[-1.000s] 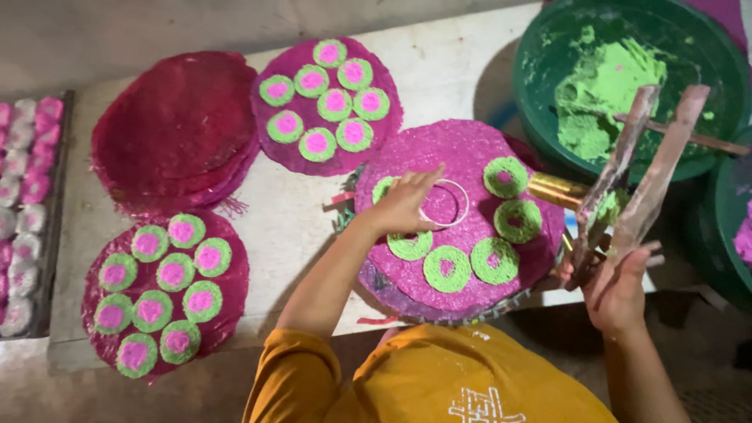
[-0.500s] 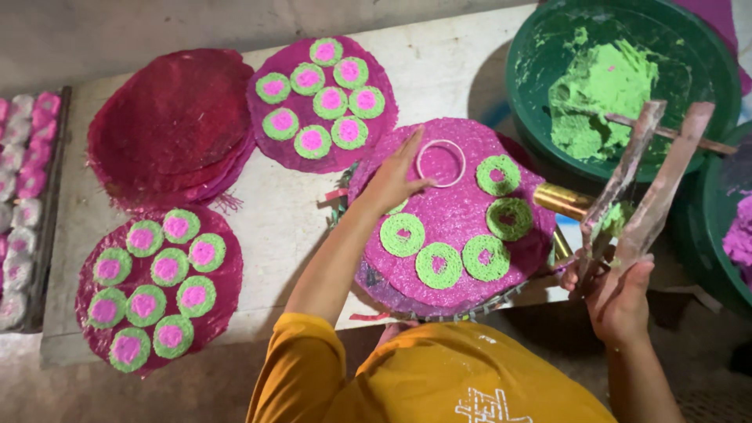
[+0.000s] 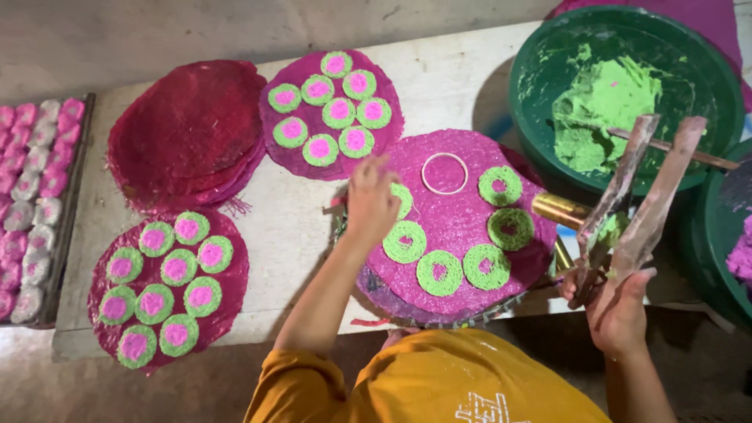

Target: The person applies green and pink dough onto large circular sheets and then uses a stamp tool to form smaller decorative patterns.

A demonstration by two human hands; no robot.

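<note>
Ring mould (image 3: 444, 173): lying on the pink mat (image 3: 470, 227), I see.
Left hand (image 3: 371, 200): open, hovering, perhaps placing.
Right hand (image 3: 619, 309): gripping wooden press (image 3: 638, 200).
Next: steady ring filling.

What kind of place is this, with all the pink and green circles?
It looks like a small home-style food workshop, probably for handmade sweets or snacks. Pink round mats hold green rings, a green tub holds green paste, and a tray of small pink pieces sits at the side.
</note>
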